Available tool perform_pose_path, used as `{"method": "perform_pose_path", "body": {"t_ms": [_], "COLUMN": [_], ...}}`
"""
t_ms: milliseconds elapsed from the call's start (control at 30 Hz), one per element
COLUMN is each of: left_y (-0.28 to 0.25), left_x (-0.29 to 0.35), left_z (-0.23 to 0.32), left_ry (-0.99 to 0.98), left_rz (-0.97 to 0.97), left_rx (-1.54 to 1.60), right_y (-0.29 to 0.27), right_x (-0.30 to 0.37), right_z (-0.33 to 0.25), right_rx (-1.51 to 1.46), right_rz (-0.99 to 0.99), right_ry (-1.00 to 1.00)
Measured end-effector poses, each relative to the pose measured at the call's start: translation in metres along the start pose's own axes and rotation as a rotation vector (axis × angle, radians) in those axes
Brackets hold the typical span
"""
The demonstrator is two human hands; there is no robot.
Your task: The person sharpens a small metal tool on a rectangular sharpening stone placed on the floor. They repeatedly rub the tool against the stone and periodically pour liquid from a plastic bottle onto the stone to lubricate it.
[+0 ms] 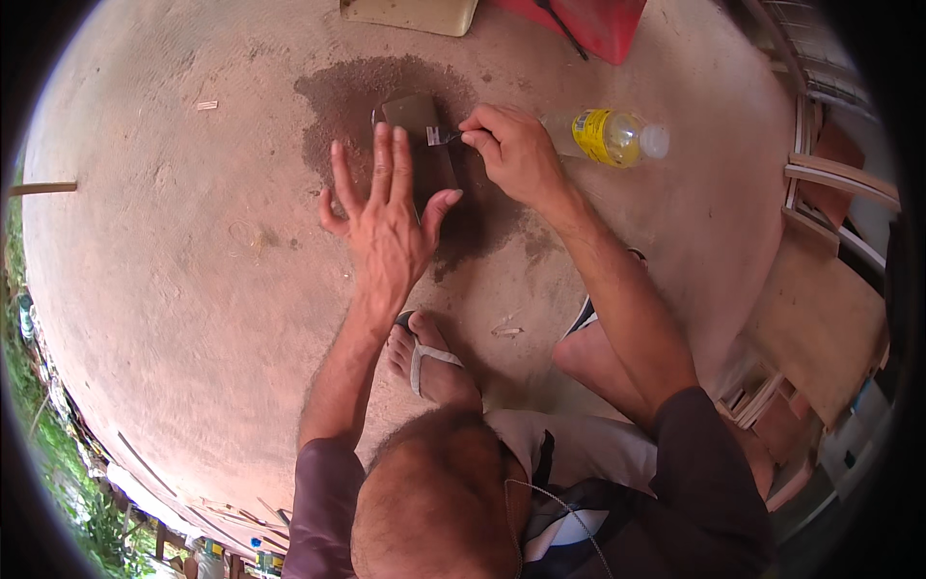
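Observation:
A grey-brown rectangular block [409, 112], which looks like a sharpening stone, lies on a wet dark patch of the floor [338, 92]. My right hand [516, 154] pinches a small metal tool with a flat, shiny, notched end [436, 136] at the block's right side. Its dark shank runs into my fingertips, which hide the rest. My left hand [386, 232] is spread, palm down, over the block's left edge and hides part of it. I cannot tell whether its fingers touch the block.
A clear plastic bottle [608, 137] with a yellow label and white cap lies right of my right hand. Beyond the block are a cream tray [415, 13] and a red dustpan-like piece [612, 34]. Wooden boards [820, 309] stand at the right; my sandalled foot [434, 367] is near.

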State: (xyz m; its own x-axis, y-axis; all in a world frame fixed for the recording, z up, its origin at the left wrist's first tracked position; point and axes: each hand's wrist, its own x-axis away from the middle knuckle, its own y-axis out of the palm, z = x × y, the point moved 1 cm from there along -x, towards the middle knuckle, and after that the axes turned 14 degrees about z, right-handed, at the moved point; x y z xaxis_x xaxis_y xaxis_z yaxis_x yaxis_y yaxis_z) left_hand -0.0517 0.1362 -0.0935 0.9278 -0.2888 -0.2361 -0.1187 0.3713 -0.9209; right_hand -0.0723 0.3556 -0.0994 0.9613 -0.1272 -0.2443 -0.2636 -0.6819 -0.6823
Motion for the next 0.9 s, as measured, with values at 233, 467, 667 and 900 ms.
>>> {"method": "perform_pose_path", "body": {"t_ms": [233,467,667,900], "left_y": [-0.021,-0.011,0.000,-0.012], "left_x": [0.034,0.041,0.035,0.044], "left_z": [-0.013,0.000,0.005,0.001], "left_ry": [-0.262,-0.178,-0.068,-0.029], "left_rz": [-0.015,0.043,-0.045,-0.221], "left_rx": [0.215,0.204,0.147,0.141], "right_y": [-0.008,0.022,0.027,0.011], "right_x": [0.039,0.073,0.078,0.119], "right_z": [-0.063,-0.059,-0.058,-0.066], "right_rx": [-0.227,-0.186,0.040,0.163], "right_rz": [0.026,0.002,0.110,-0.142], "right_ry": [0.481,0.725,0.242,0.254]}}
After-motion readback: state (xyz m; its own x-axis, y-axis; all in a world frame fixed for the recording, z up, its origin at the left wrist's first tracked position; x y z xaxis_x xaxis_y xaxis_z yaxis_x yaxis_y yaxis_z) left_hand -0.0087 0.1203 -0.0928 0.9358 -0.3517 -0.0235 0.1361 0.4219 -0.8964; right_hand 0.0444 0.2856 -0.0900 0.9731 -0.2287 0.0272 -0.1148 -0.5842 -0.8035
